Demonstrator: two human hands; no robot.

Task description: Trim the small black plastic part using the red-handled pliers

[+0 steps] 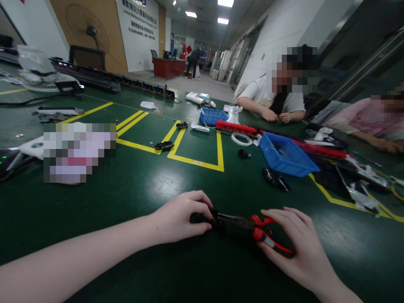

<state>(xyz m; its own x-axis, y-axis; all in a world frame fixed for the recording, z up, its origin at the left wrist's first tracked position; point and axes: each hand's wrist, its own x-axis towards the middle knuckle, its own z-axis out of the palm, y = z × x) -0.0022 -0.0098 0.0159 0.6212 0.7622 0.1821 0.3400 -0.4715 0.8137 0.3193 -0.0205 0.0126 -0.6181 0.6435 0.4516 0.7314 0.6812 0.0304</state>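
Note:
My right hand [298, 248] is wrapped round the red and black handles of a pair of pliers [263, 233], which are slightly spread. The long jaws point left and meet a small black part [200, 217]. That part is gripped between the thumb and fingers of my left hand [186, 216]; its exact kind is not clear, as the fingers cover much of it. Both hands are low over the green table [135, 214], near its front edge.
Ahead on the right stand a blue bin [287, 158] and a smaller blue bin [213, 115]. Black parts [276, 179] lie before the nearer bin. Red strips [236, 127] run behind. A co-worker [268, 94] sits across the table; another person [362, 118] is at far right.

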